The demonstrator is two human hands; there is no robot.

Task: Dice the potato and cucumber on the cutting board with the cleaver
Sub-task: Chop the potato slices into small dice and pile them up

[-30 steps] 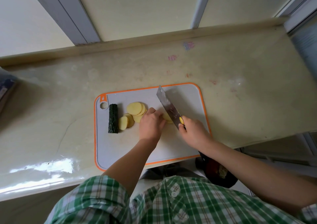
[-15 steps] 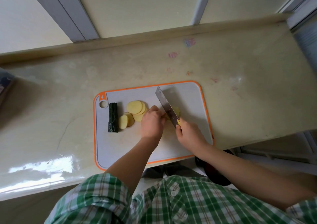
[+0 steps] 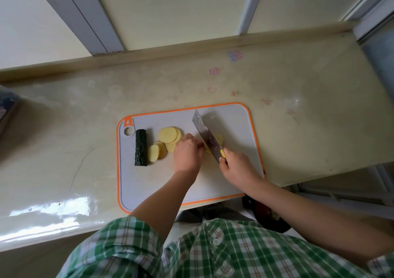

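Between left hand (image 3: 187, 154) and cucumber (image 3: 141, 147), a heap of potato slices (image 3: 167, 135).

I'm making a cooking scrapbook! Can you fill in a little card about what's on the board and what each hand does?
surface: pale counter, grey cutting board with orange rim
cucumber: one dark green uncut piece, board's left side
potato slices: round, yellow, overlapping right of the cucumber
cleaver: blade angled across the board's middle
potato piece: partly hidden by the blade
left grip: curled fingers steady the potato piece
right grip: holds the cleaver's handle
dice: none visible yet
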